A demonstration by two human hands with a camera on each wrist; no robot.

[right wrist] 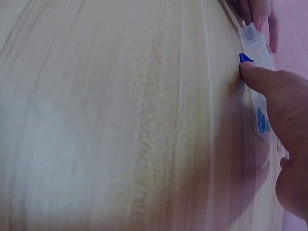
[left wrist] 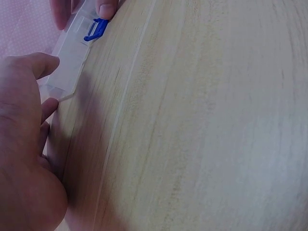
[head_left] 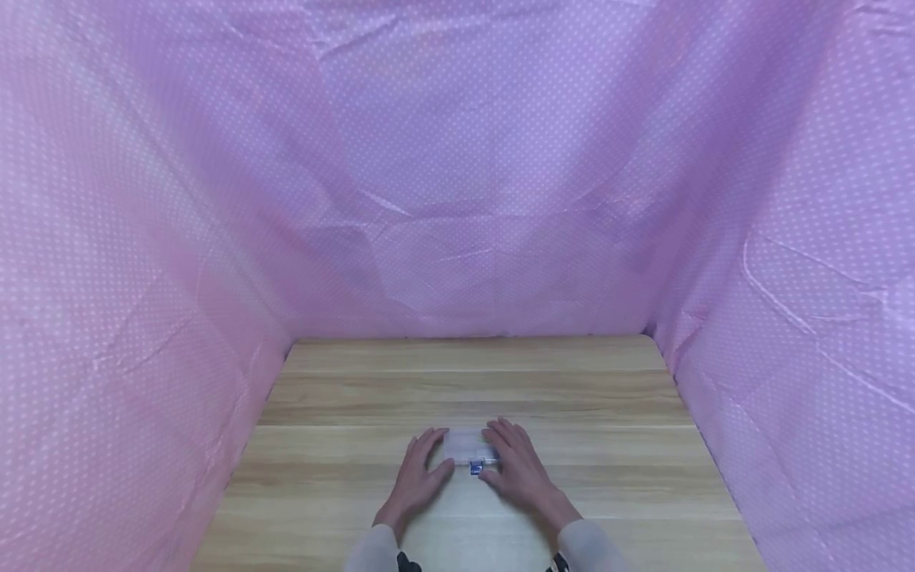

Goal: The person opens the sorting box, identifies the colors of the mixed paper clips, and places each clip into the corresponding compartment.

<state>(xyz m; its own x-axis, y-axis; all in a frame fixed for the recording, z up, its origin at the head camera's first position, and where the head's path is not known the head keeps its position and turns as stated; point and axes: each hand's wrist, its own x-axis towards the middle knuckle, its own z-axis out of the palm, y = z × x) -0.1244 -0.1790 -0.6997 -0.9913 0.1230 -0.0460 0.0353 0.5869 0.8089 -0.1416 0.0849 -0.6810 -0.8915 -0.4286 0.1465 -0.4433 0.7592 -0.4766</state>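
A small clear plastic box (head_left: 465,446) lies flat on the wooden table between both hands. A blue latch (left wrist: 97,30) sticks out from its front side. My left hand (head_left: 420,475) grips the box's left end, thumb at the front and fingers around the end and far side. At the right end my right hand (head_left: 522,469) holds the box, its fingers on the far side. The right thumb (right wrist: 257,77) touches the blue latch. Something blue (right wrist: 261,120) shows through the clear wall near the right end; its kind cannot be made out.
The wood-grain table (head_left: 343,397) extends around the box on all sides. Pink dotted cloth (head_left: 472,270) hangs behind the table and along its left and right sides.
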